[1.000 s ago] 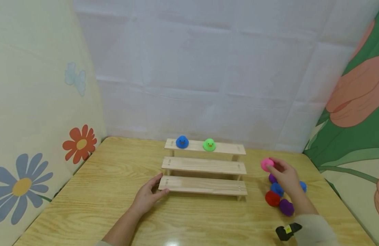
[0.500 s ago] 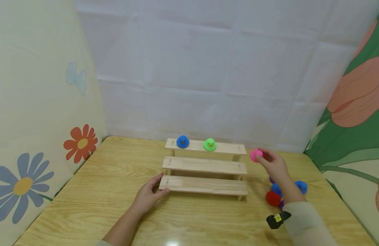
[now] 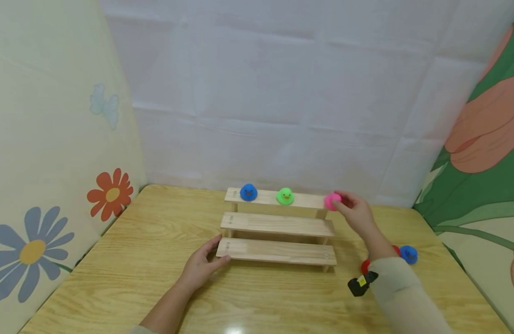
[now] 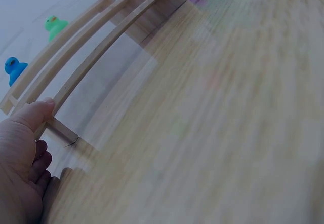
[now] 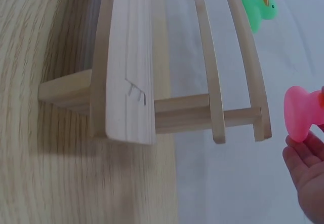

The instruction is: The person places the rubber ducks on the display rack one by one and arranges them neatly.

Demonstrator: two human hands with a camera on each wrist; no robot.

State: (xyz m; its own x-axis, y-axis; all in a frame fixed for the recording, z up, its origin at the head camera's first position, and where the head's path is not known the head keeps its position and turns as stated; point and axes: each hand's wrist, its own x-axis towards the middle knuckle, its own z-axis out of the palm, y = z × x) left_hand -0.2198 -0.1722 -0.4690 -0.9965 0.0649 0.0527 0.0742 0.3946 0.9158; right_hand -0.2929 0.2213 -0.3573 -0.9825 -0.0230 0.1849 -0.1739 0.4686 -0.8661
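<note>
A three-tier wooden rack point(image 3: 277, 251) stands on the table. My right hand point(image 3: 358, 217) pinches a pink rubber duck point(image 3: 332, 202) at the right end of the top tier. In the right wrist view a gap shows between the pink duck's base point(image 5: 292, 112) and the end of that tier. My left hand point(image 3: 200, 266) holds the left end of the lowest tier, thumb at its edge and fingers curled below, as the left wrist view shows. A blue rubber duck point(image 3: 248, 192) sits on the top tier's left part, and a green rubber duck point(image 3: 285, 196) near its middle.
Right of the rack, a blue duck point(image 3: 409, 254) and a red duck point(image 3: 365, 266) lie on the table point(image 3: 277, 301), the red one partly hidden by my right forearm. A black wrist camera point(image 3: 361, 284) sits at the right sleeve. A white cloth point(image 3: 257, 93) hangs behind.
My right hand has carried the pink duck leftward and away from me, from above the loose ducks to the top tier's right end. My left hand has stayed at the rack.
</note>
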